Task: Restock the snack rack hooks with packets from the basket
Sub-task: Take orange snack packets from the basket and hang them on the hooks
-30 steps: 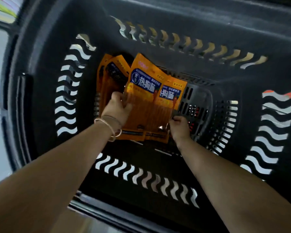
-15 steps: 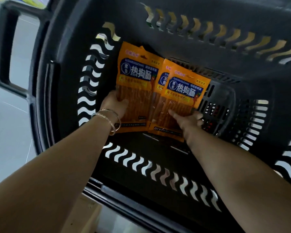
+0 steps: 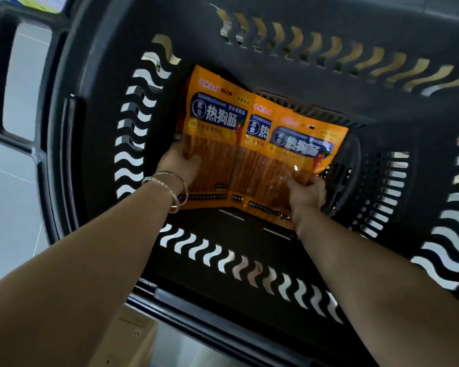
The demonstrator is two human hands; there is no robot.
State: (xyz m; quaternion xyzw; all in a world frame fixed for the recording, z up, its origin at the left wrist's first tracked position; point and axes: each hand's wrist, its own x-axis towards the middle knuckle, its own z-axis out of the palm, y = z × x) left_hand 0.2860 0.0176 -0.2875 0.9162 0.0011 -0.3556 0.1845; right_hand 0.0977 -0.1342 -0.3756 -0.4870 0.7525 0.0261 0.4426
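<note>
Head view: down inside the dark basket [image 3: 96, 160], a fan of orange snack packets [image 3: 252, 154]. The left hand [image 3: 179, 162], bangles [image 3: 171, 186] at the wrist, pinches the left packet's edge; the right hand [image 3: 306, 193] has its fingers curled round the right packet's lower corner.

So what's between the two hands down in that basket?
Three overlapping orange packets fill the stretch: the left hand grips the leftmost, the right hand the rightmost, and one lies between. The head view shows it.
</note>
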